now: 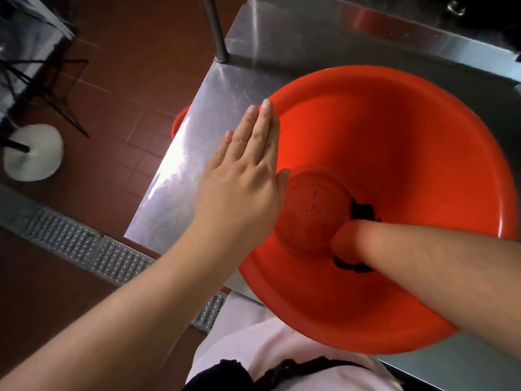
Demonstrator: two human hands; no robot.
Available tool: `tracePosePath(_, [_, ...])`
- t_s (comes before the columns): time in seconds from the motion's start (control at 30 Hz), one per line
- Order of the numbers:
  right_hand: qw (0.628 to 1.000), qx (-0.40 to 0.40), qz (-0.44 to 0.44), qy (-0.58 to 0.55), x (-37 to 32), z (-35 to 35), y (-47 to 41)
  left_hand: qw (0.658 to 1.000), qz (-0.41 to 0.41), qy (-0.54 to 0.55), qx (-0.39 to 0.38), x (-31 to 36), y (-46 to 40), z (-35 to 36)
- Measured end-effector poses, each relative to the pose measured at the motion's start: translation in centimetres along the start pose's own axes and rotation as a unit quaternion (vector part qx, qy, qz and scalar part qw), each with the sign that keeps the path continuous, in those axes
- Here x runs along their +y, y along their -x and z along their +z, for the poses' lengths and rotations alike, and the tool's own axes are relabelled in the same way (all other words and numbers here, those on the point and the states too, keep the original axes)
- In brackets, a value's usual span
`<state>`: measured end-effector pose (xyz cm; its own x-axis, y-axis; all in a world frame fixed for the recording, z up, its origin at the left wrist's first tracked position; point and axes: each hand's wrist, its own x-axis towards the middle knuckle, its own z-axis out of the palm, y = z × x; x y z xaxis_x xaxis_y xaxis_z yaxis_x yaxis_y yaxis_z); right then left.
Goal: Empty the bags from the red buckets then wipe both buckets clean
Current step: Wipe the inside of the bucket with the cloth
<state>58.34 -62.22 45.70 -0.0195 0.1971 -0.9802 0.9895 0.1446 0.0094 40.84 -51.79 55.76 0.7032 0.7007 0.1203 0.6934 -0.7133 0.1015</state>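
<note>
the left hand [248,176] lies flat, fingers straight, against the rim of the red bucket [408,142] on the steel table [197,131]; the right hand [349,241] presses a dark cloth [362,211] at its bottom, grip unclear.

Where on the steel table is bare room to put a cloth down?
Bare steel table lies left of the red bucket, beyond the left hand, up to the pole. The bucket crowds the near edge, right hand inside.
</note>
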Motion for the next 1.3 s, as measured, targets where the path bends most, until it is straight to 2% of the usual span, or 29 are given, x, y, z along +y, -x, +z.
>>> tracePosePath(0.07, [1.0,0.03,-0.005,-0.002,-0.1,-0.1,-0.2,1.0,-0.003,0.0,-0.002,0.1,0.0,-0.2])
tracePosePath(0.17, [0.999,0.02,-0.003,-0.036,0.1,-0.3,0.1,1.0,-0.009,0.001,-0.008,0.1,0.0,-0.3])
tracePosePath(0.23, [0.999,-0.008,-0.005,-0.05,0.1,-1.1,0.8,1.0,-0.009,0.012,-0.012,0.0,-0.1,-0.4])
tracePosePath(0.33, [0.996,-0.085,-0.017,0.004,-0.1,-2.6,2.9,0.999,-0.007,0.034,-0.014,-0.2,-0.2,-0.3])
tracePosePath(0.4, [0.995,-0.087,-0.012,-0.053,0.4,-3.4,4.5,0.998,-0.012,0.058,-0.011,-0.2,-0.2,-0.3])
tracePosePath(0.5, [0.985,-0.058,0.024,-0.162,2.6,-3.2,6.8,0.996,-0.026,0.076,0.024,0.1,0.0,-1.0])
tracePosePath(0.6, [0.975,-0.008,0.036,-0.217,4.5,-2.7,9.0,0.996,-0.033,0.067,0.047,0.7,0.5,-2.3])
tracePosePath(0.7, [0.958,0.108,0.043,-0.261,6.0,-1.7,10.5,0.991,-0.039,0.129,-0.014,2.6,3.0,-3.7])
tracePosePath(0.77, [0.948,0.15,0.031,-0.279,6.5,-1.3,11.4,0.982,-0.029,0.167,-0.085,4.8,5.9,-4.2])
tracePosePath(0.83, [0.93,0.174,0.028,-0.322,6.6,-1.1,12.0,0.978,-0.014,0.139,-0.156,6.6,8.6,-4.1])
tracePosePath(0.9, [0.933,0.204,0.029,-0.295,6.4,-1.4,12.8,0.982,0.003,0.06,-0.179,7.2,9.8,-3.5])
tracePosePath(0.97, [0.937,0.216,0.032,-0.272,6.1,-1.7,13.4,0.985,0.01,0.031,-0.167,6.8,9.5,-3.2])
tracePosePath(1.07, [0.935,0.238,0.014,-0.261,5.9,-1.5,14.8,0.989,0.02,0.055,-0.139,5.1,8.5,-3.2])
tracePosePath(1.17, [0.9,0.275,-0.009,-0.339,5.6,-0.8,15.4,0.991,0.04,0.052,-0.118,2.6,6.9,-3.2])
tracePosePath(1.3, [0.887,0.289,-0.017,-0.359,3.2,0.5,15.2,0.994,0.052,0.038,-0.091,-0.6,3.8,-2.8])
